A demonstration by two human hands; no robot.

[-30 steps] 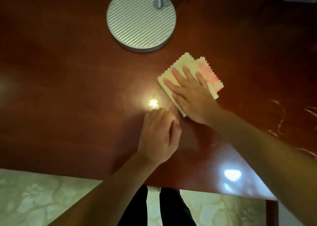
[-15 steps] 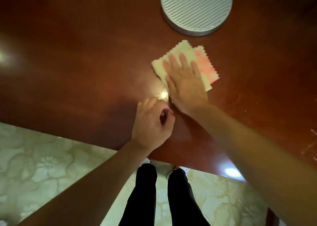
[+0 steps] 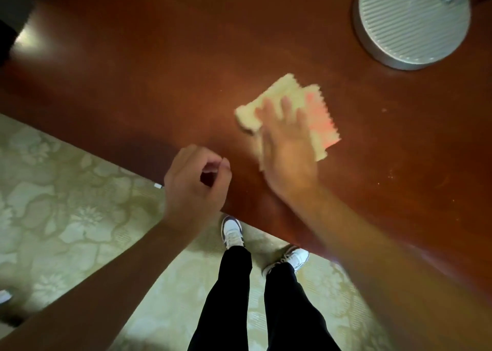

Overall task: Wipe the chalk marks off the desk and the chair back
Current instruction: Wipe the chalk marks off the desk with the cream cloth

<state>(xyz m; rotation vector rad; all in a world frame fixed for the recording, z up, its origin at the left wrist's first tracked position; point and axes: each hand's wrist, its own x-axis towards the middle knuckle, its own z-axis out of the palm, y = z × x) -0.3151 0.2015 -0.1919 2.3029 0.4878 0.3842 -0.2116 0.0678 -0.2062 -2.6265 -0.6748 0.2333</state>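
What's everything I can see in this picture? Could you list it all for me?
desk: one, reddish-brown wood, fills the upper part of the view
cloth: one, pale yellow with a pink part, flat on the desk under the right hand
lamp base: one, round ribbed silver, top right on the desk
floor: pale green with a flower pattern, below the desk edge
shoes: two, white and dark, on the floor
trousers: black, bottom centre
left hand: loosely curled, holds nothing, at the desk edge
right hand: flat, presses on the cloth

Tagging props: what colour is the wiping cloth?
Pale yellow cloth with a pink patch at its right edge; head view.
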